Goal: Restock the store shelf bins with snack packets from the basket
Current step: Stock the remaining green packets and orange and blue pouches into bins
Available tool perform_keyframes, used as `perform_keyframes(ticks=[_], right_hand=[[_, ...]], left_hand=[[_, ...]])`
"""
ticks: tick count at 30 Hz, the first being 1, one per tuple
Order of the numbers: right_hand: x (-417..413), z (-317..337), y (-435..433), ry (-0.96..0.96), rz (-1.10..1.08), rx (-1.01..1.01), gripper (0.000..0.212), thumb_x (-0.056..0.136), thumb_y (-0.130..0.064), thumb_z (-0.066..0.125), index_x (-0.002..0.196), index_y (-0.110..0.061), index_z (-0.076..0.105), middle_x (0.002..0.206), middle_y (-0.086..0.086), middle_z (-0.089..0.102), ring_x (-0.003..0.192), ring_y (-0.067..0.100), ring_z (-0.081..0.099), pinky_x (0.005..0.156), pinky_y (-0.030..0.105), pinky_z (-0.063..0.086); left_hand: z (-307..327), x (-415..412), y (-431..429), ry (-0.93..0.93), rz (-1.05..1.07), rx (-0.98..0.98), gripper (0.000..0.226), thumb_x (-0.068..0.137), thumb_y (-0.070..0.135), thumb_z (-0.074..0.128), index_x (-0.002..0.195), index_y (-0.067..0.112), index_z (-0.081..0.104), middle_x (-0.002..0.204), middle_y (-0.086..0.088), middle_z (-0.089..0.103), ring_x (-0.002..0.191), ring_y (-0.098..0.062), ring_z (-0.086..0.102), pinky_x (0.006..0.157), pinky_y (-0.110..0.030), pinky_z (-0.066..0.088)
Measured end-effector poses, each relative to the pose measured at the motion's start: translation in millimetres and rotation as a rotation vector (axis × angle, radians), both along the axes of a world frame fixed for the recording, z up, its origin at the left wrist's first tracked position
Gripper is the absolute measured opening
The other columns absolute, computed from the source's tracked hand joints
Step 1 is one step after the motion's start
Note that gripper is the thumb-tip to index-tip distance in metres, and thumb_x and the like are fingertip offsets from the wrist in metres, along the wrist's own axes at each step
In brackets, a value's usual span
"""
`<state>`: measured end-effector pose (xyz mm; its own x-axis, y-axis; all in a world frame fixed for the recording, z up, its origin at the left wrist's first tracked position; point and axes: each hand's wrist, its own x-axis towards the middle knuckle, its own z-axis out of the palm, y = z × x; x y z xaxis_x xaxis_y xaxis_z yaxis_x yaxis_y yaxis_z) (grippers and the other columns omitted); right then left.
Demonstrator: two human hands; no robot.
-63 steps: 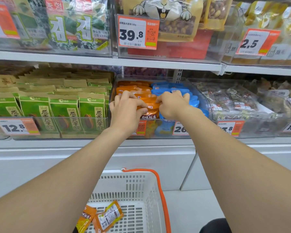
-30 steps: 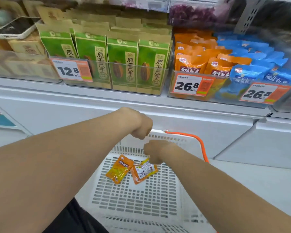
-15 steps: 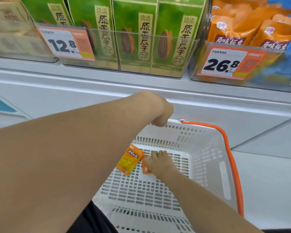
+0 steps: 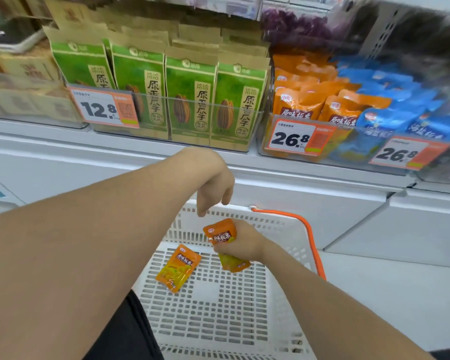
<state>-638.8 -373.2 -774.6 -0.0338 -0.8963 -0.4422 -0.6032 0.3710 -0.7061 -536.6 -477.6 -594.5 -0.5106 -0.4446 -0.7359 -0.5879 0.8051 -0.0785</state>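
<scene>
While the right hand curls its fingers round the middle of one orange snack packet, the packet is lifted off the floor of the basket, close to the far edge. Its printed top stands out above the fingers and its lower end sticks out below the hand. A second orange packet lies flat on the basket floor toward the far left corner, face up and a little tilted, just beside the held one but not touching it.

The left hand hangs over the far rim of the basket. Its fingers point down, loosely bent, and it holds nothing. It is near the top of the held packet but apart from it.

The basket is white plastic with a slotted floor and walls, and an orange handle runs along its right edge.

Above and behind the basket is the white shelf. At its right stands a clear bin with more orange packets of the same kind in its left part and blue packets in its right part. Two price tags on its front wall read 26.8, one before the orange packets and one before the blue ones. To the left of this bin, green packs stand upright in rows behind a clear front, with a 12.8 tag at the left end. The right part of the shelf is blurred.
</scene>
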Motion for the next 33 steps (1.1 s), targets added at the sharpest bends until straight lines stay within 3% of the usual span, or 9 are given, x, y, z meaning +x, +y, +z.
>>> perform_keyframes(ticks=[4, 7, 14, 17, 20, 24, 26, 29, 33], right_hand=[[-9.0, 56.2, -1.7, 0.029, -0.028, -0.193, 0.013, 0.075, -0.026, 0.081, 0.077, -0.026, 0.069, 0.074, -0.006, 0.073, 0.075, 0.014, 0.071, 0.069, 0.034, 0.059], [-17.4, 100.0, 0.7, 0.147, 0.027, -0.31, 0.024, 0.075, -0.021, 0.078, 0.061, -0.026, 0.059, 0.06, -0.008, 0.063, 0.06, 0.009, 0.059, 0.057, 0.03, 0.048], [-64.0, 207.9, -1.9, 0.268, 0.129, -0.371, 0.018, 0.072, -0.022, 0.086, 0.085, -0.02, 0.074, 0.08, -0.002, 0.076, 0.076, 0.014, 0.072, 0.071, 0.04, 0.062], [-81.3, 253.6, -0.9, 0.276, 0.076, -0.465, 0.031, 0.063, -0.036, 0.093, 0.085, -0.021, 0.077, 0.082, -0.002, 0.077, 0.08, 0.016, 0.073, 0.073, 0.042, 0.061], [-95.4, 287.2, -0.7, 0.292, -0.007, -0.617, 0.037, 0.06, -0.042, 0.093, 0.082, -0.021, 0.073, 0.079, -0.004, 0.075, 0.076, 0.016, 0.071, 0.073, 0.045, 0.061], [-110.1, 311.7, 3.6, 0.176, -0.314, -0.786, 0.035, 0.063, -0.036, 0.096, 0.083, -0.024, 0.07, 0.078, -0.008, 0.074, 0.075, 0.01, 0.072, 0.073, 0.039, 0.062], [-115.7, 313.4, 7.5, 0.008, -0.4, -0.832, 0.036, 0.067, -0.035, 0.096, 0.091, -0.023, 0.073, 0.083, -0.006, 0.077, 0.079, 0.011, 0.075, 0.077, 0.039, 0.064], [-122.6, 312.0, 12.1, -0.168, -0.427, -0.83, 0.034, 0.072, -0.029, 0.096, 0.097, -0.018, 0.076, 0.088, -0.002, 0.079, 0.082, 0.014, 0.077, 0.079, 0.042, 0.065], [-134.0, 307.9, 11.1, -0.244, -0.431, -0.813, 0.032, 0.074, -0.03, 0.094, 0.098, -0.016, 0.076, 0.089, 0.0, 0.08, 0.083, 0.017, 0.078, 0.076, 0.039, 0.065]], left_hand=[[7.9, 10.9, -1.3, 0.095, 0.158, 0.113, 0.079, 0.09, 0.012, 0.081, 0.156, 0.032, 0.043, 0.143, 0.003, 0.063, 0.094, -0.024, 0.075, 0.084, -0.035, 0.064], [19.6, 14.2, 2.7, 0.249, 0.262, 0.131, 0.069, 0.086, 0.001, 0.082, 0.144, 0.027, 0.056, 0.122, -0.001, 0.07, 0.1, -0.029, 0.075, 0.085, -0.043, 0.065], [61.1, 3.1, 31.3, 0.969, 0.519, 0.178, 0.011, 0.086, 0.011, 0.079, 0.096, 0.015, 0.077, 0.084, -0.006, 0.079, 0.074, -0.014, 0.075, 0.06, -0.033, 0.063], [72.7, -13.2, 43.4, 1.408, 0.48, -0.042, 0.012, 0.087, 0.009, 0.073, 0.09, 0.02, 0.073, 0.07, 0.0, 0.073, 0.06, -0.004, 0.065, 0.058, -0.021, 0.052], [81.8, -32.7, 52.6, 1.702, 0.491, -0.289, 0.012, 0.092, 0.016, 0.07, 0.101, 0.019, 0.063, 0.081, 0.002, 0.061, 0.072, -0.006, 0.056, 0.063, -0.011, 0.04], [86.0, -56.3, 57.4, 1.776, 0.635, -0.331, 0.012, 0.103, 0.02, 0.056, 0.115, 0.018, 0.06, 0.107, 0.003, 0.062, 0.1, -0.013, 0.057, 0.083, -0.023, 0.042], [83.7, -64.6, 57.0, 1.761, 0.559, -0.221, 0.021, 0.108, 0.025, 0.05, 0.109, 0.018, 0.069, 0.097, 0.005, 0.069, 0.089, -0.01, 0.062, 0.077, -0.031, 0.048], [82.3, -72.7, 54.9, 1.815, 0.508, -0.035, 0.031, 0.112, 0.03, 0.047, 0.104, 0.021, 0.075, 0.075, 0.011, 0.065, 0.064, -0.003, 0.057, 0.057, -0.023, 0.045], [79.1, -80.6, 45.3, 1.855, 0.507, -0.054, 0.025, 0.109, 0.035, 0.053, 0.111, 0.026, 0.076, 0.09, 0.014, 0.072, 0.079, -0.004, 0.065, 0.065, -0.024, 0.052]])
